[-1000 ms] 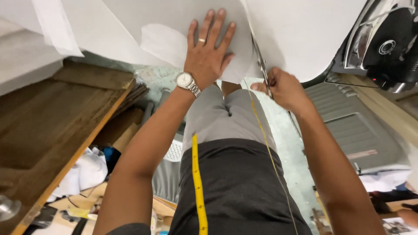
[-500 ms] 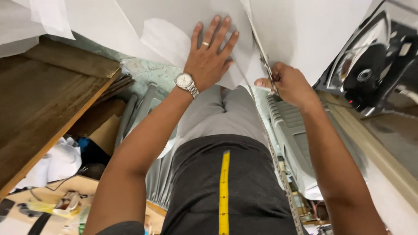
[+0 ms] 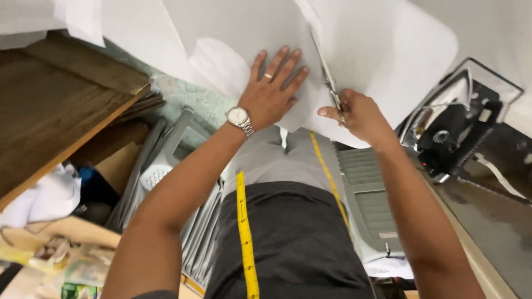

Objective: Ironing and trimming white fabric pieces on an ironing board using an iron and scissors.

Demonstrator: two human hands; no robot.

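My left hand (image 3: 272,94) lies flat with fingers spread on a large white sheet of fabric or paper (image 3: 233,33), pressing it down; it wears a ring and a silver wristwatch (image 3: 240,118). My right hand (image 3: 357,113) is closed around the handles of metal scissors (image 3: 328,77), whose blades point away from me along a cut in the white sheet. A yellow measuring tape (image 3: 245,238) hangs around my neck, down over my dark shirt.
A black and silver clothes iron (image 3: 451,130) rests on the surface at the right. A wooden tabletop (image 3: 50,122) is at the left, with white cloth scraps (image 3: 47,194) and clutter on the floor below. A grey plastic box (image 3: 368,199) stands under my right arm.
The view has swung, so the iron now sits lower at the right. The scissors have advanced a little further along the sheet; my left hand stays flat on it.
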